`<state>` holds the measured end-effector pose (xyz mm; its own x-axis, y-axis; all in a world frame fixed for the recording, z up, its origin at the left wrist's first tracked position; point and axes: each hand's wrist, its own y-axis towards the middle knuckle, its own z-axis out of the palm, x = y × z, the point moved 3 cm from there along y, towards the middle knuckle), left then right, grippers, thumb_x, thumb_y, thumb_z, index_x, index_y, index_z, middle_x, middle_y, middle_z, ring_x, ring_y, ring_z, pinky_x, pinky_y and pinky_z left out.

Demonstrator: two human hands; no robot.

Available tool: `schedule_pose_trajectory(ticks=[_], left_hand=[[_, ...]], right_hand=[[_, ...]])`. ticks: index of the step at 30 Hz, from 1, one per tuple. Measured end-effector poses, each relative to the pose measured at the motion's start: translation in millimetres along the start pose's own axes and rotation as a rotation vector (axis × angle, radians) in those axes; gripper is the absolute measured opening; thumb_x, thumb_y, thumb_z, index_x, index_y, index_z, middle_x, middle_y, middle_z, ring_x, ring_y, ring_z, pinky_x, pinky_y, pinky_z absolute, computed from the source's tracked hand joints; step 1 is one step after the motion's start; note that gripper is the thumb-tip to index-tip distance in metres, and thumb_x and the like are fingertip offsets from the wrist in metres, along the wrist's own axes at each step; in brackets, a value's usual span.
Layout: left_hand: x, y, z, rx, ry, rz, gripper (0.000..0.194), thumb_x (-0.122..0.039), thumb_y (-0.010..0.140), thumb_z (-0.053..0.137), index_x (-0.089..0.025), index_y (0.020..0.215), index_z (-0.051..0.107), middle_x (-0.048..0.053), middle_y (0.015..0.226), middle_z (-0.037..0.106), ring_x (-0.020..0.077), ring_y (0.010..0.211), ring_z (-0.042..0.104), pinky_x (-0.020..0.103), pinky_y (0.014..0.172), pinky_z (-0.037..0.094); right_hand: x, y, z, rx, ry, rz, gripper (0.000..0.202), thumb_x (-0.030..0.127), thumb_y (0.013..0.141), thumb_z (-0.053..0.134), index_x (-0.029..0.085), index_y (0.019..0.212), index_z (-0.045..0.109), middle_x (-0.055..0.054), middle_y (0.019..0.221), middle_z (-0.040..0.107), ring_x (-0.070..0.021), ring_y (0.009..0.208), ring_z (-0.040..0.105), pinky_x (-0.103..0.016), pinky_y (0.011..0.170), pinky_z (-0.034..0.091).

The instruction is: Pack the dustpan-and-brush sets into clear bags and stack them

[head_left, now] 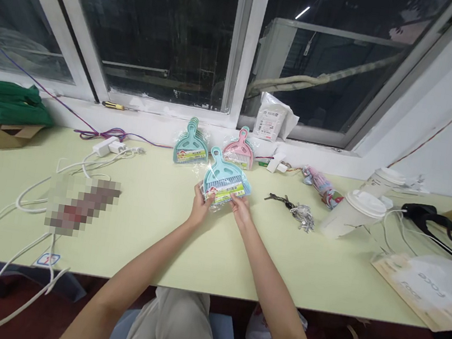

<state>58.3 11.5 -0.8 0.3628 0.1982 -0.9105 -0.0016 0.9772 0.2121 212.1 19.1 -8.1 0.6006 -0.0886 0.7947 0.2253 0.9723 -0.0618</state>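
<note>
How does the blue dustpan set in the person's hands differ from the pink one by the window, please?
The blue dustpan set is held at its lower edge by both hands, the left hand and the right hand; the pink dustpan set lies untouched nearer the window. Colour differs. Both are wrapped in clear plastic, handles pointing away.

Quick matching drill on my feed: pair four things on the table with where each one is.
Things:
1. blue mini dustpan set
2. pink mini dustpan set
3. bunch of keys
4. white lidded cup

Places:
A. lying tipped on the table, at the right
B. held between the left hand and right hand
C. leaning against the window ledge
D. on the table between the held pack and the cup

Pairs: 1-B, 2-C, 3-D, 4-A
</note>
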Motion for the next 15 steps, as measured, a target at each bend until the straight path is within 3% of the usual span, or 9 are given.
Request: schedule_pose_trajectory(ticks=[5,8,11,15], left_hand=[[2,-1,4.4,0.197,-0.045,-0.136,0.084,-0.029,0.061,0.084,-0.036,0.132,0.039,0.003,0.134,0.053,0.0267,0.126,0.049,0.042,0.099,0.044],[6,3,7.9,0.277,-0.114,-0.272,0.072,-0.048,0.070,0.075,-0.032,0.133,0.043,0.007,0.135,0.054,0.0318,0.119,0.055,0.048,0.093,0.047],[6,17,1.8,0.223,-0.238,-0.299,0.072,-0.070,0.076,0.055,-0.027,0.133,0.046,0.010,0.131,0.057,0.0329,0.119,0.055,0.050,0.093,0.047],[2,28,-16.7,0.190,-0.296,-0.320,0.078,-0.075,0.076,0.047,-0.022,0.134,0.047,0.012,0.119,0.065,0.0340,0.117,0.056,0.052,0.093,0.047]], right_hand=[[3,-1,-6,-0.112,-0.023,-0.101,0.034,0.016,0.059,0.077,0.021,0.088,0.061,0.001,0.090,0.072,-0.0157,0.086,0.069,-0.027,0.074,0.058],[6,0,-8,-0.142,-0.024,-0.143,0.032,0.019,0.060,0.076,0.021,0.088,0.062,0.000,0.090,0.072,-0.0168,0.089,0.068,-0.029,0.075,0.058],[7,-1,-3,-0.103,-0.011,-0.101,0.029,0.018,0.059,0.077,0.021,0.084,0.064,0.000,0.087,0.072,-0.0175,0.089,0.069,-0.029,0.075,0.059],[-2,-12,15,0.085,-0.028,0.055,0.026,0.016,0.055,0.081,0.017,0.076,0.066,-0.002,0.080,0.073,-0.0174,0.077,0.070,-0.027,0.068,0.060]])
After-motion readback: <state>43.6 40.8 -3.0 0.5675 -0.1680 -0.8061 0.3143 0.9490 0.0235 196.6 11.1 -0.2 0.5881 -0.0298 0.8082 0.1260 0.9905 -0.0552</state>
